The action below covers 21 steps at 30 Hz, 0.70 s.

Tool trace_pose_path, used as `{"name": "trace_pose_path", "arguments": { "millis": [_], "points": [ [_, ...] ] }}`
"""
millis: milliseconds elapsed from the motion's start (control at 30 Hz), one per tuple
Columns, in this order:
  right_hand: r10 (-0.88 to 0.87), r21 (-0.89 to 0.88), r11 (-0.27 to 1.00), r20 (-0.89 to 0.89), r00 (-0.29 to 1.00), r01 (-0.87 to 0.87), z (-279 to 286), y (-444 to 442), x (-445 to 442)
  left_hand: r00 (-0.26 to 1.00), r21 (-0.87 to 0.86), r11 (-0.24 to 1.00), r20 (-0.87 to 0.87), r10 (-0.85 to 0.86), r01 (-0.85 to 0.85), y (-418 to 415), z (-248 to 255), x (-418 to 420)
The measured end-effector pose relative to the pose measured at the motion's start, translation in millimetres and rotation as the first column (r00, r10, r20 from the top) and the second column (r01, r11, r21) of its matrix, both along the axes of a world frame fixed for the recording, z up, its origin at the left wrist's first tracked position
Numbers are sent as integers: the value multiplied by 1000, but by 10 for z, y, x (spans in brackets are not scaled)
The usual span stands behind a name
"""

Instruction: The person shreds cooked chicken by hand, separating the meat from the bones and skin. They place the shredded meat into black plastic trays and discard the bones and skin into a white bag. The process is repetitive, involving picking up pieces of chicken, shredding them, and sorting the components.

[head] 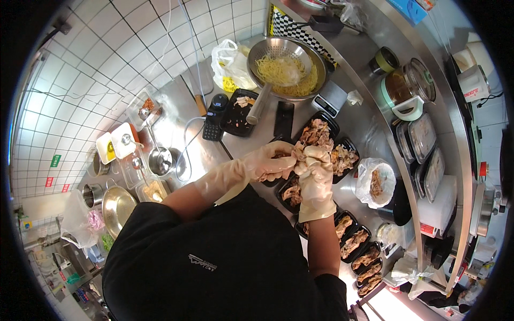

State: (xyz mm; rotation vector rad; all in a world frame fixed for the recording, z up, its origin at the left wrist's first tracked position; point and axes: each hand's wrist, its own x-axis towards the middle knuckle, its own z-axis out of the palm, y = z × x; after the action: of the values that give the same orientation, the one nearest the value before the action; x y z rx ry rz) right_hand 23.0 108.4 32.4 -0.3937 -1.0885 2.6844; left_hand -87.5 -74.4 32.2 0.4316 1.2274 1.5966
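Both hands wear loose, pale translucent gloves and meet over black plastic trays. My left hand (269,162) grips pieces of cooked meat (285,175), its fingers curled around them. My right hand (317,170) is closed on a torn piece of meat (298,151) where the two hands meet; its fingertips are partly hidden. Just beyond my hands, a black tray of shredded meat (316,133) sits beside another heaped tray of meat pieces (343,156). Below my right hand is a black tray with larger meat pieces (292,193), partly covered by the glove.
Several small black trays of meat (355,242) run down the right side. A bag-lined bowl (375,182) holds scraps. Farther back stand a steel strainer of noodles (281,66), a digital scale (330,99) and a black tray (239,114). Steel pots (160,160) occupy the left.
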Motion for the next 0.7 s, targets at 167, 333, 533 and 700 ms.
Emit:
{"name": "trace_pose_path", "arguments": {
  "millis": [167, 333, 533, 700],
  "points": [
    [5, 408, 911, 125, 992, -56, 143, -115, 46, 987, 35, 989, 88, 138, -142, -34, -235, -22],
    [6, 557, 825, 160, 987, -95, 212, -253, 74, 976, -183, 975, 154, 157, -128, -49, 116, -54],
    [22, 620, 775, 166, 986, -122, 227, -345, 66, 987, -440, 889, -141, 75, -130, 18, 295, -45],
    [-42, 478, 874, 256, 966, -88, 80, -341, 32, 967, -554, 819, -254, 4, -149, 50, 324, -19]
  ]
}}
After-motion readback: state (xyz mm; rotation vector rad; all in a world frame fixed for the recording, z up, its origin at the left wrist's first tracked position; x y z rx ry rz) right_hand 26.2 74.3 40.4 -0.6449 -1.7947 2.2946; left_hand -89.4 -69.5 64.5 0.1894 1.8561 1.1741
